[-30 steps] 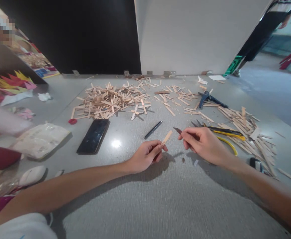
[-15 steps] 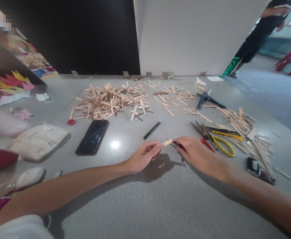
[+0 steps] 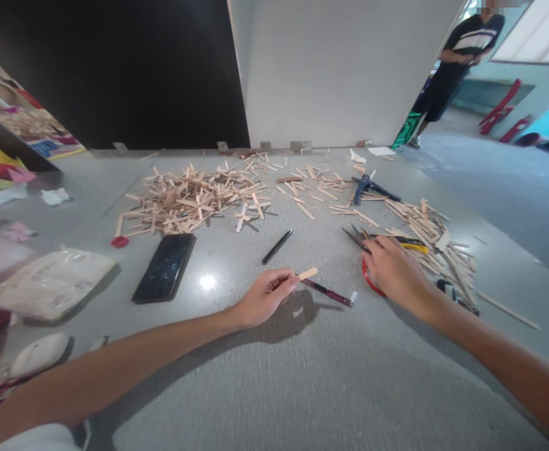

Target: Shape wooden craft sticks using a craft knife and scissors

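Observation:
My left hand (image 3: 270, 295) pinches a small pale wooden craft stick (image 3: 308, 274) between thumb and fingers, just over the table. A dark red pen (image 3: 330, 292) with a whitish end lies close beside its fingertips; its near end is hidden by the hand. To the right, my right hand (image 3: 391, 263) is closed over scissors (image 3: 355, 239). Their pointed dark blades and a curved red handle part show past the fingers, while the hand covers the rest. Beyond the left hand lies a black pen (image 3: 277, 247).
A heap of craft sticks (image 3: 199, 194) lies behind a phone (image 3: 164, 268). Blue-handled cutters (image 3: 370, 186), a yellow-and-black cutter (image 3: 417, 245) and stick scraps (image 3: 452, 257) lie right. A white mouse (image 3: 42, 355) is at left. Panels (image 3: 344, 69) stand behind; a person (image 3: 466, 56) stands far right.
My right hand has let go of the dark red pen and moved right onto the scissors. My left hand still holds the craft stick. The view has turned slightly right.

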`<state>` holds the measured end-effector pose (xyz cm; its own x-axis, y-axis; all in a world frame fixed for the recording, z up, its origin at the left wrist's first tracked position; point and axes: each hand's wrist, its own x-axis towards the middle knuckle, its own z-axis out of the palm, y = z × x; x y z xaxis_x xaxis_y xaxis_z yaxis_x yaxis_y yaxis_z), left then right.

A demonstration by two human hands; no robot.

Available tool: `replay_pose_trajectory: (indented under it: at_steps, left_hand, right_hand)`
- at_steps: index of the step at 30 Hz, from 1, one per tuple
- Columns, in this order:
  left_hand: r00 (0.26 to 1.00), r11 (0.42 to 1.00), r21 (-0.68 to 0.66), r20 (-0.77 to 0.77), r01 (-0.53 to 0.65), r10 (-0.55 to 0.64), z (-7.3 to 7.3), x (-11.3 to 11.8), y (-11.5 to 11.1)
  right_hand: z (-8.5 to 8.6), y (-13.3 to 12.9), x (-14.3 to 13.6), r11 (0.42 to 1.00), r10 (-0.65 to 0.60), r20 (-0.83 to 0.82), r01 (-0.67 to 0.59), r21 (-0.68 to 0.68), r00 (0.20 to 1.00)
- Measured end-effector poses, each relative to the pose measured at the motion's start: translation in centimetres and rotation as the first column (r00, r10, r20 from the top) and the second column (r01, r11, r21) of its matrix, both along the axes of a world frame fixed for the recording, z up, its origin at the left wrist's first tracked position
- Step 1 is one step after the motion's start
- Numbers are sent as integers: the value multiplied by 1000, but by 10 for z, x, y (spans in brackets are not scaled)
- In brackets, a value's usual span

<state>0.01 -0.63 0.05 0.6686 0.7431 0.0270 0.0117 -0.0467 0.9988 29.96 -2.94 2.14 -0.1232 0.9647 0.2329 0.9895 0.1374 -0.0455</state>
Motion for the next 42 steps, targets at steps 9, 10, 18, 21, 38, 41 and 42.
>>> replay_pose_trajectory:
  at_steps: [9, 10, 18, 21, 38, 41, 42]
  left_hand:
    - [999, 997, -74, 43, 8, -5, -4, 5, 3]
    - [999, 997, -83, 46, 7, -3, -4, 5, 3]
    - [997, 993, -97, 36, -68, 72, -7, 4, 1]
    - [990, 988, -91, 52, -123, 128, -6, 4, 1]
    - [994, 988, -121, 27, -98, 102, -4, 4, 2]
    - [994, 988, -115, 22, -101, 104, -5, 3, 1]
    - [993, 988, -110, 22, -109, 112, -6, 3, 1]
  right_hand:
    - [-22, 1, 24, 977, -181, -94, 190, 98, 979]
    - [-22, 0, 23, 975, -187, -125, 200, 100, 974]
    - [-4, -31, -9, 998, -21, -442, 47, 48, 897]
    - [2, -50, -29, 980, 72, -562, -164, -115, 824]
    - [-18, -45, -44, 963, -83, -911, -202, -178, 405]
    - [-22, -48, -46, 952, -47, -911, -258, -165, 409]
    - [-23, -48, -45, 951, -34, -910, -267, -156, 414]
